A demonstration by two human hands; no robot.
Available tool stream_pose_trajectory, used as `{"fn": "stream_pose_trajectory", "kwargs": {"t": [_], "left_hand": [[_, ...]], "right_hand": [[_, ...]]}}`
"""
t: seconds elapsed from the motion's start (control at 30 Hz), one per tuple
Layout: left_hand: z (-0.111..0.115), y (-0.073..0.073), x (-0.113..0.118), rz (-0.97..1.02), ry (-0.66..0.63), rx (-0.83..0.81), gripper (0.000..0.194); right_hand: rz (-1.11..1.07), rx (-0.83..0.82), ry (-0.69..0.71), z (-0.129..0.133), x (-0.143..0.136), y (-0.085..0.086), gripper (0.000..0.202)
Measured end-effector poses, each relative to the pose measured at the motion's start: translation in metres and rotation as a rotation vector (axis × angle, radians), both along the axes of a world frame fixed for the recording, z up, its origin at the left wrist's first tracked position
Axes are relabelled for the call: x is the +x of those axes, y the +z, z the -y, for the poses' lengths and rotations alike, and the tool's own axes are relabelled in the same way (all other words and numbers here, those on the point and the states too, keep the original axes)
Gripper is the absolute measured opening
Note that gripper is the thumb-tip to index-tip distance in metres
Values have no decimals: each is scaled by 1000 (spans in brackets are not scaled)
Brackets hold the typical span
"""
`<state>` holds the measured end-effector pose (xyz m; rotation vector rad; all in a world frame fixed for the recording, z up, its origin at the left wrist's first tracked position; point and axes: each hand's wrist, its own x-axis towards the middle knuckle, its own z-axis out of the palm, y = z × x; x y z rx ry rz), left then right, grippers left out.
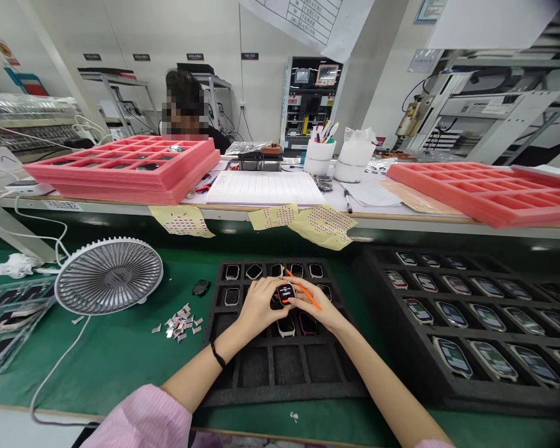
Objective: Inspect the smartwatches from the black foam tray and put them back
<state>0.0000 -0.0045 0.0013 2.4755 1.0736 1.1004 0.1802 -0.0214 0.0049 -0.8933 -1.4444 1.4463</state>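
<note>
Above a black foam tray [252, 392], a smartwatch [286, 291] with a lit screen is pinched between my two hands. My left hand [261, 305] closes on its left side. On its other side my right hand [318, 305] grips the watch, and an orange stick tool [305, 289] lies across the fingers of that hand. Several watch bodies sit in the tray's upper compartments around my hands, among them a pale-framed watch [286, 326] and a dark purple watch [308, 323] just below. The lower compartments show bare foam.
Left of the tray are a small pile of metallic pieces [180, 323], a dark watch [200, 287] and a white fan [112, 274]. To the right, a thick black foam tray [448, 395] holds several watches. Pink foam trays [168, 180] stand on the shelf; a person [186, 99] sits behind.
</note>
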Motion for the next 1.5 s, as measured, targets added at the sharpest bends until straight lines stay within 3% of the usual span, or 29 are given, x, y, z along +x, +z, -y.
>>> {"fn": "stream_pose_trajectory", "kwargs": {"t": [0.5, 0.93, 1.5], "left_hand": [[1, -1, 1, -24, 7, -13, 41], [2, 1, 0, -17, 3, -38, 41], [2, 0, 1, -27, -2, -27, 42]], "right_hand": [[-15, -19, -152, -2, -10, -8, 36], [44, 34, 7, 0, 3, 0, 45], [27, 20, -330, -7, -20, -11, 27]]}}
